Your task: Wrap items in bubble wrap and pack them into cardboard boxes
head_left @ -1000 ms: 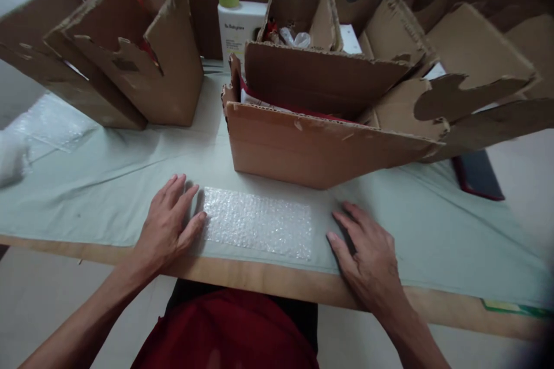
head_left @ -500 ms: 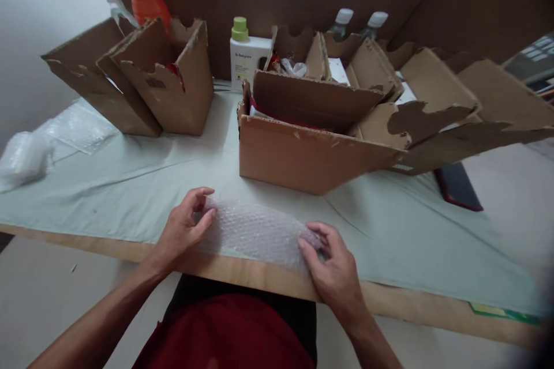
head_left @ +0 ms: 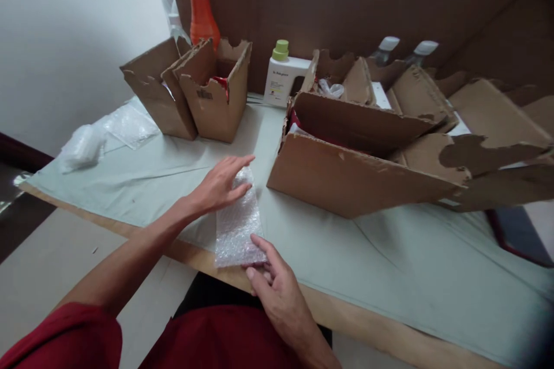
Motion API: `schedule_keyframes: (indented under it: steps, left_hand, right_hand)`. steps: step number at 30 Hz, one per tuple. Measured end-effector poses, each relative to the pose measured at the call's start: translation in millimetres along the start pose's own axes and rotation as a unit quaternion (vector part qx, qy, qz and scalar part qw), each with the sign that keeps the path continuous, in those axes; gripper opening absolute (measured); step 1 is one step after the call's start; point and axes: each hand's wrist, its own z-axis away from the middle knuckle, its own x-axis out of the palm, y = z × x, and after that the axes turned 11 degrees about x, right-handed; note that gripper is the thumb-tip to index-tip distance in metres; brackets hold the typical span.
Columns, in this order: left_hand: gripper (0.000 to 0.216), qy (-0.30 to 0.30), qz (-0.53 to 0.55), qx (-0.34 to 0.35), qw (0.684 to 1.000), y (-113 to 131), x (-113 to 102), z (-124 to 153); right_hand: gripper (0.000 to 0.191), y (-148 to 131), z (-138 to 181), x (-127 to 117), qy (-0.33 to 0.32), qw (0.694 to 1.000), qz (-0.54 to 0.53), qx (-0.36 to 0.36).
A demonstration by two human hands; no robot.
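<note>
A flat piece of bubble wrap (head_left: 240,222) lies lengthwise away from me on the cloth, its near end at the table's front edge. My left hand (head_left: 223,184) is palm down over its far end, fingers stretched out and thumb apart. At the near right corner, my right hand (head_left: 277,282) has the wrap's edge between its fingers: the index finger lies on top, and the others are curled at and partly under the edge. Nothing else is in either hand.
An open cardboard box (head_left: 346,179) stands right of the wrap, with more boxes behind. Two cardboard boxes (head_left: 212,98) stand at back left, near an orange bottle (head_left: 202,14) and a white jug (head_left: 279,82). More bubble wrap (head_left: 82,147) lies at far left.
The bubble wrap has turned from lying crosswise to pointing away from me. My left hand has moved to its far end, my right to its near end. The view has shifted left.
</note>
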Motion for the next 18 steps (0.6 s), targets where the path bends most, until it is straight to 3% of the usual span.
schedule_keyframes:
  steps: [3,5,7,11,15,18]
  left_hand:
    - [0.046,0.004,0.113,0.018,0.993,23,-8,67]
    - [0.054,-0.014,0.156,0.004,0.988,40,-6,106]
    - [0.062,0.012,0.146,-0.012,0.989,52,3,128]
    - [0.045,0.126,0.07,-0.031,0.989,53,32,128]
    - [0.038,0.141,0.041,-0.084,0.986,45,42,114]
    - [0.041,0.145,0.04,-0.102,0.983,44,41,112]
  right_hand:
    - [0.058,6,0,-3,0.002,0.999,-0.039,-0.027]
    - [0.049,5,-1,-2,0.003,0.999,-0.049,-0.02]
    - [0.04,0,-4,1,0.004,0.998,-0.06,0.006]
    - [0.038,-12,-11,3,0.001,0.995,-0.094,0.021]
    - [0.045,-12,-8,-5,0.063,0.997,-0.045,-0.018]
    - [0.036,-11,-2,-14,0.152,0.98,0.06,-0.117]
